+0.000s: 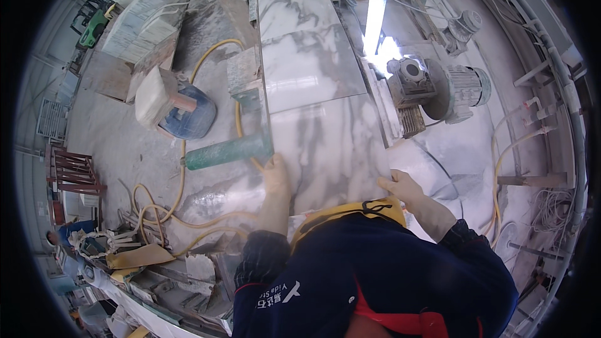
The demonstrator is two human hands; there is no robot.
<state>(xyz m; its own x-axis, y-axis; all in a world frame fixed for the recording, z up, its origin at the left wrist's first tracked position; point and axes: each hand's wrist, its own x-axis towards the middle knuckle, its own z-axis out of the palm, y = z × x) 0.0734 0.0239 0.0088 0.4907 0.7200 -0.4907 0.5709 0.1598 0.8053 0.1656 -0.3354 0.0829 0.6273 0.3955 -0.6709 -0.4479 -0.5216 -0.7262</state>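
Observation:
A polished white marble slab (pixel 332 144) with grey veins lies in front of my waist, its far edge meeting another marble slab (pixel 313 66). At its left edge is my left hand (pixel 276 176), in a pale glove, fingers closed round the edge. My right hand (pixel 400 186), gloved the same way, holds the right edge near the front corner, thumb on top. The fingertips under the slab are hidden. A green metal bar (pixel 228 151) sticks out to the left beside my left hand. My yellow apron (pixel 385 209) is against the slab's near edge.
To the right, an electric motor with gearbox (pixel 460 91) stands beside the slabs, under a bright tube lamp (pixel 377 6). Left, a yellow hose (pixel 181 178) coils across the wet floor past a blue tub (pixel 195 116). Another person (pixel 78 228) is far left, near stone scraps.

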